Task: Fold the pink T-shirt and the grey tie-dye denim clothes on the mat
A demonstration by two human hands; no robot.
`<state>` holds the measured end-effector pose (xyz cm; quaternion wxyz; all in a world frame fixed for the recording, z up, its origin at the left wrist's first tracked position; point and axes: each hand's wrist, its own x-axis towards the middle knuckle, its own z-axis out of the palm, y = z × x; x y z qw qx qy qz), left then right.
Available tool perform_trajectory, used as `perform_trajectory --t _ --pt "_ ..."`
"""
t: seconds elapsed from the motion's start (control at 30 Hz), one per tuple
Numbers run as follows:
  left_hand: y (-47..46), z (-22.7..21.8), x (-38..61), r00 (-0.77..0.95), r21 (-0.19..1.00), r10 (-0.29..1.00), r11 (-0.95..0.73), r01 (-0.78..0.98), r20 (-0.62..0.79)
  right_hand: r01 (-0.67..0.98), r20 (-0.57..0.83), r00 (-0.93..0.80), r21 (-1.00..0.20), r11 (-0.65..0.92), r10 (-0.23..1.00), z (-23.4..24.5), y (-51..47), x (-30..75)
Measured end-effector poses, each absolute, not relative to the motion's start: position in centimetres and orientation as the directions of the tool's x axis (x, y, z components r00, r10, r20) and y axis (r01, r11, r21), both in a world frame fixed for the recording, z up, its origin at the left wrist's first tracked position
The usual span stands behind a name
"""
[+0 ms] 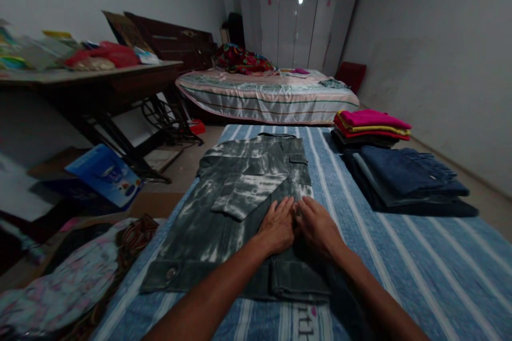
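jacket, grey-green, lies flat on striped sheet, left of folded denim. l hand presses it, fingers extended; r hand has bent fingers near right edge, can't tell if gripping. step's prob. smoothing fabric; next move calls for even pressure.

The head view faces forward and down over nearby hands
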<state>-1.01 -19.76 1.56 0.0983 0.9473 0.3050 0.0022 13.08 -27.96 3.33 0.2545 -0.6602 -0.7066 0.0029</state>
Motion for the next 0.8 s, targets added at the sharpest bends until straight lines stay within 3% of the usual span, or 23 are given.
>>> perform_trajectory --t 0.07,0.17,0.57,0.7,0.8 --pt "-19.9 1.6 -0.9 0.801 0.196 0.597 -0.782 0.591 -0.032 0.96 0.241 0.077 -0.28 -0.006 0.968 1.9 -26.3 14.0" --pt "-20.1 1.5 -0.7 0.8 0.205 0.6 -0.783 0.587 -0.001 0.975 0.148 0.093 -0.215 -0.06 0.985 0.3 -25.6 14.5" --pt "-20.5 3.8 -2.0 0.77 0.358 0.637 -0.711 0.604 -0.033 0.981 0.248 0.066 -0.195 -0.017 0.966 -0.5 -26.7 14.4" --pt "-20.7 3.4 -2.8 0.651 0.512 0.755 -0.59 0.624 0.075 0.984 0.271 0.036 -0.176 0.013 0.962 -0.3 -26.9 14.3" --pt "-20.5 3.4 -3.1 0.397 0.704 0.915 -0.326 0.631 0.067 0.984 0.298 0.014 -0.174 0.04 0.955 0.1 -27.1 14.2"
